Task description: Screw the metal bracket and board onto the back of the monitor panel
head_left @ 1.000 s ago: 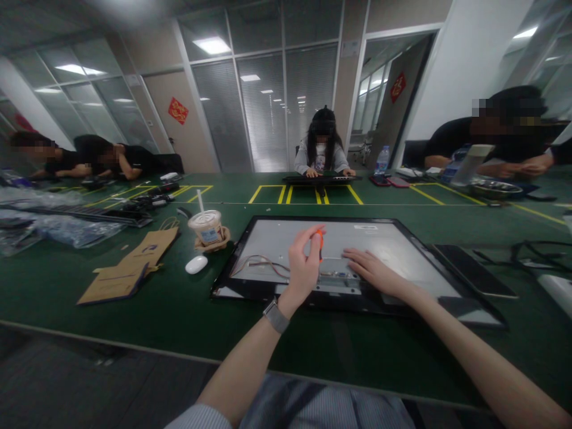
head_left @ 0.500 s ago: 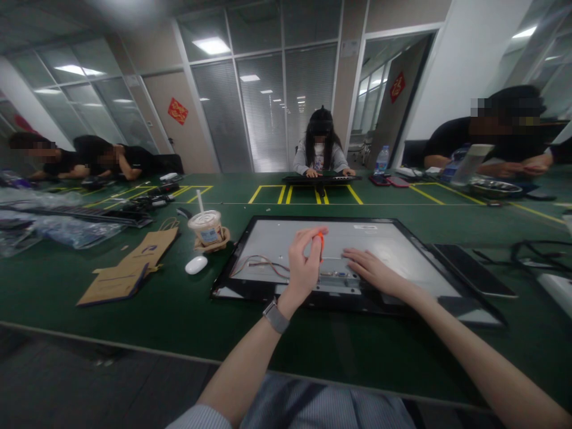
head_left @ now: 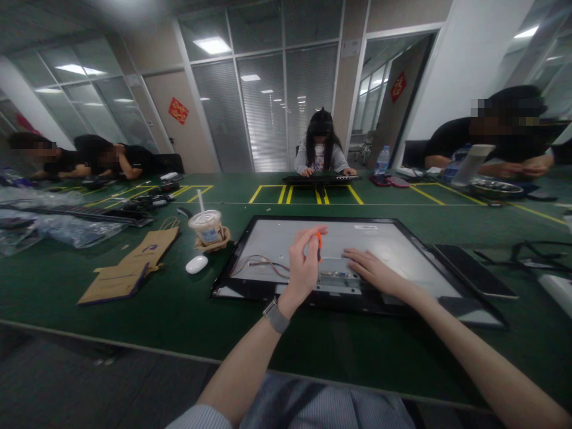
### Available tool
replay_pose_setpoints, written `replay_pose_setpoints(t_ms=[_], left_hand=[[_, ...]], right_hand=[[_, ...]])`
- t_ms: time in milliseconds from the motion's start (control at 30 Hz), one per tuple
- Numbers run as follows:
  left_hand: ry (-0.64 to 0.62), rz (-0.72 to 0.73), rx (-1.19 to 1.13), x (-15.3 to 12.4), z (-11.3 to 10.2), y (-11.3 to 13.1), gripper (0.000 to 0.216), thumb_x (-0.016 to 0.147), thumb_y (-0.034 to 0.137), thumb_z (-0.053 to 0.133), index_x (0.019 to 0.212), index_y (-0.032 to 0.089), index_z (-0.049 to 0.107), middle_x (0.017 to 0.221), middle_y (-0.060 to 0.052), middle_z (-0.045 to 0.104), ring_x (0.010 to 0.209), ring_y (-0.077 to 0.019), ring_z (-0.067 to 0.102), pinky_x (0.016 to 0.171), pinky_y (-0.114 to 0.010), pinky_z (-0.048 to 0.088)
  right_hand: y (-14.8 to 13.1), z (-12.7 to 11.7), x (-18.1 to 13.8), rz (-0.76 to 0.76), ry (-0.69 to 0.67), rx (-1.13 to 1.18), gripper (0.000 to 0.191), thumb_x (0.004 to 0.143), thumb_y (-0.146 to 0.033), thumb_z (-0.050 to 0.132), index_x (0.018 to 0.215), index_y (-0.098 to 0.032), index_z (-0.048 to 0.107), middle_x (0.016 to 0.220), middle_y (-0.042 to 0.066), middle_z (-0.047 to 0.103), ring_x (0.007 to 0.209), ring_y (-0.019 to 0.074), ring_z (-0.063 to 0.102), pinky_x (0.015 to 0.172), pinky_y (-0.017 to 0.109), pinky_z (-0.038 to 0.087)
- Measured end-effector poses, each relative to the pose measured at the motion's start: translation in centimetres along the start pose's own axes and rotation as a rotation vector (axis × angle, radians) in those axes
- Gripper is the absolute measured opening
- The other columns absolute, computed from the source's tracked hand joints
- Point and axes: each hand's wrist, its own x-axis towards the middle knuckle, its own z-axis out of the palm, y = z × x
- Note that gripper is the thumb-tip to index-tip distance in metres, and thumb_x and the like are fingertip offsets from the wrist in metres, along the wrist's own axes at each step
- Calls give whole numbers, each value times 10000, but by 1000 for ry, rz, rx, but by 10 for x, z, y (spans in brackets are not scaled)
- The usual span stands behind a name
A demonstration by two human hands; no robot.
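The left hand [head_left: 304, 265] is clamped round a slim orange-handled screwdriver [head_left: 319, 240], held upright over the metal strip at the six o'clock edge of the monitor panel [head_left: 402, 244]. The right hand [head_left: 373, 271] lies flat and open on that strip, at three o'clock of the tool. The panel, dull grey sheet in a glossy black frame, rests on the matte green table [head_left: 179, 310]. At ten o'clock from it, a lidded clear plastic cup [head_left: 206, 226] with a straw holds a pale drink.
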Motion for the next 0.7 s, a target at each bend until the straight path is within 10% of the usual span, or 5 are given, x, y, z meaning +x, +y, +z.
replay_pose_setpoints(t_ms=[700], left_hand=[[32,64,110,2,0,1,127,883,227,605,948,207,712,783,-8,546,752,-148,535,766,-296,459]], right_hand=[[1,1,0,-10,11,5,591,979,-558,227,1375,-234,522,1481,107,462,1384,279,373,1139,560,214]])
